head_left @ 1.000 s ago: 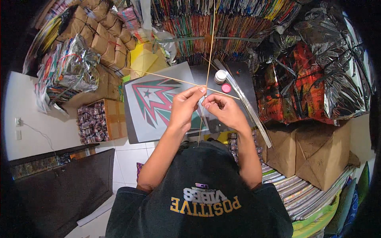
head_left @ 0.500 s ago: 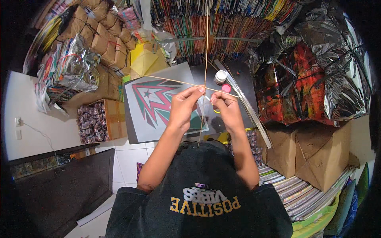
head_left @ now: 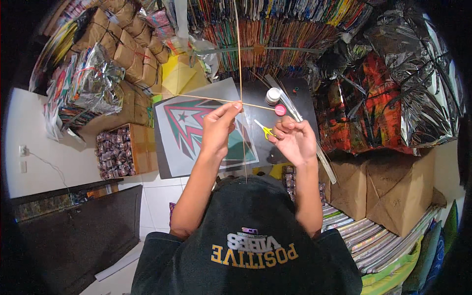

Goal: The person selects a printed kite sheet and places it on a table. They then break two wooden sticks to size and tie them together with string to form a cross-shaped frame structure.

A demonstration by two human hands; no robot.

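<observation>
Between the thumb and fingertips of my left hand [head_left: 218,129] is the crossing of two thin bamboo sticks. The long upright stick [head_left: 239,54] runs away from me over the table and back toward my body. The other stick [head_left: 191,98] lies crosswise, its right end near a pink round lid [head_left: 280,109]. My right hand [head_left: 297,142] is raised apart from the sticks, fingers curled in; anything between them is too small to make out. Small scissors [head_left: 267,131] with yellow handles lie beside its fingertips. Under my left hand, a sheet [head_left: 231,91] carries a red, green and black star pattern.
A white-capped jar [head_left: 273,95] and long clear strips [head_left: 324,164] lie on the dark table [head_left: 301,98]. Stacked bundles [head_left: 275,64] rise behind it. A carton of small packs [head_left: 129,147] stands left; foil-wrapped bundles [head_left: 373,103] and brown boxes [head_left: 393,191] stand right.
My right hand has drawn away from the crossing, toward me and to the right. My left hand and the sticks have shifted slightly left. The scissors now show more fully.
</observation>
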